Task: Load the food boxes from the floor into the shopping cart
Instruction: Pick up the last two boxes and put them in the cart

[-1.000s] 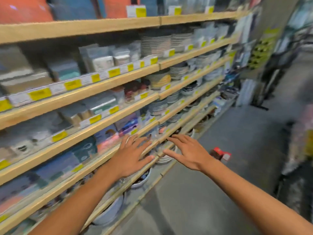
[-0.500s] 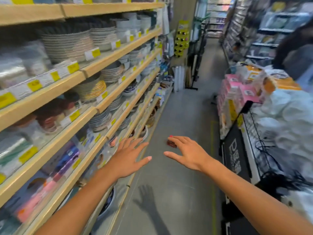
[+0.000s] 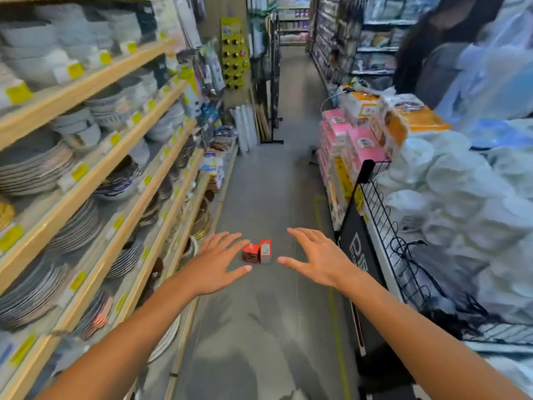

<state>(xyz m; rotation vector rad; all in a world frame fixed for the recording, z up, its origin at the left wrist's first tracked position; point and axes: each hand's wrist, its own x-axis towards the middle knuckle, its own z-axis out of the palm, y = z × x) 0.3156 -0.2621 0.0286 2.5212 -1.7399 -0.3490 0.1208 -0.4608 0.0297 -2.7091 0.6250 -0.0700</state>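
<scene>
Two red food boxes stand on the grey aisle floor between plate shelves left and a wire rack right, with left hand and right hand spread, empty.

2 food boxes stand touching on the floor between shelves left and wire rack right.

Legible text is limited to one item: large white letters on the black sign panel fixed to the end of the wire rack begin with "P"; the remainder is unreadable. Yellow shelf-edge price tags are too blurred to read.
</scene>
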